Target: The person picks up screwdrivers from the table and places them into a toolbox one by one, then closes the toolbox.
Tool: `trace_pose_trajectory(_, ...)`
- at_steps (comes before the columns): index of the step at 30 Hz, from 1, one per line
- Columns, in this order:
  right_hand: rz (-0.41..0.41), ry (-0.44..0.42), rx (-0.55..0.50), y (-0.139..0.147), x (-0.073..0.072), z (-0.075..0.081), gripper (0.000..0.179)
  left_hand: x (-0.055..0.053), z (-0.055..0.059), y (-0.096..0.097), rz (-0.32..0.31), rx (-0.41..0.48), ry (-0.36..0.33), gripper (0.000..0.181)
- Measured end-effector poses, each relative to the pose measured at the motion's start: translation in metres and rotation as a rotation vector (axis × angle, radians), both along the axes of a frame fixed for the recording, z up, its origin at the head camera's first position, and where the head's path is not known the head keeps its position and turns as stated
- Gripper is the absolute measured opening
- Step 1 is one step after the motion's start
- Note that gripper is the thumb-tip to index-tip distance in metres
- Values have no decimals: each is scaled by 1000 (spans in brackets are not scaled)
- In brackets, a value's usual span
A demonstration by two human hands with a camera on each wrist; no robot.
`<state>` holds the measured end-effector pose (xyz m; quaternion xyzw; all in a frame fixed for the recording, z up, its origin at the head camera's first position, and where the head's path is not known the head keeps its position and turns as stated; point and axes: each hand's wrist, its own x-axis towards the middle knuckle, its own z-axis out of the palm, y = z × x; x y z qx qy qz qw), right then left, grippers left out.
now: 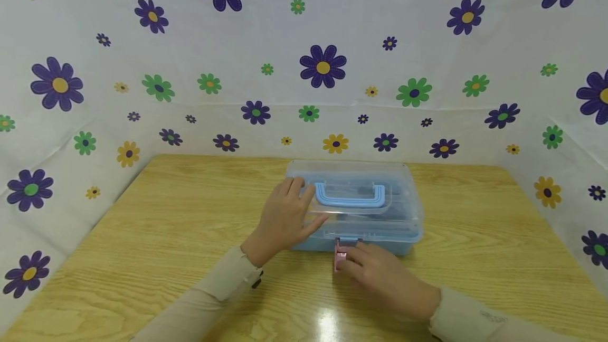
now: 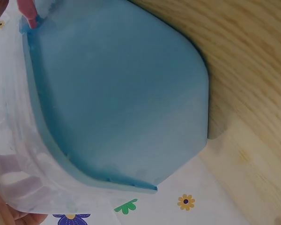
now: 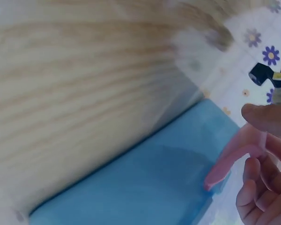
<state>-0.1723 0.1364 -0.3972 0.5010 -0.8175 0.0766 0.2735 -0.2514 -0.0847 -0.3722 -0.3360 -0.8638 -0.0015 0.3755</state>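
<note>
A storage box with a clear lid (image 1: 356,220) and a light-blue base (image 2: 117,89) sits on the table, lid down. My left hand (image 1: 287,212) rests on the lid's left part, fingers spread toward the back and thumb along the front. At the box's front middle hangs a pink latch (image 3: 234,154), swung outward from the base. My right hand (image 1: 382,276) pinches this latch between thumb and fingers, as the right wrist view shows. A blue carrying handle (image 1: 350,202) lies folded flat on top of the lid.
The wood-grain table (image 1: 180,236) extends around the box. Behind it and at both sides hangs a white cloth (image 1: 266,30) printed with purple, green and yellow flowers. Dark shapes show dimly through the lid.
</note>
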Motion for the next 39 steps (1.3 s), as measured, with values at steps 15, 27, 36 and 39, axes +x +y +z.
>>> trace_pose_trajectory(15,8,5,-211,10,-19,18,13,-7,2,-2,-35,-16,-7,55)
trace_pose_trajectory(27,-49,157,-122,14,-28,15,30,-6,0,-3,-47,-12,-8,55)
trace_pose_trajectory(36,-49,239,-62,14,-29,10,39,-6,0,-3,-54,0,-8,56)
trace_pose_trajectory(39,-49,246,-40,14,-30,8,39,-6,0,-3,-57,8,2,59)
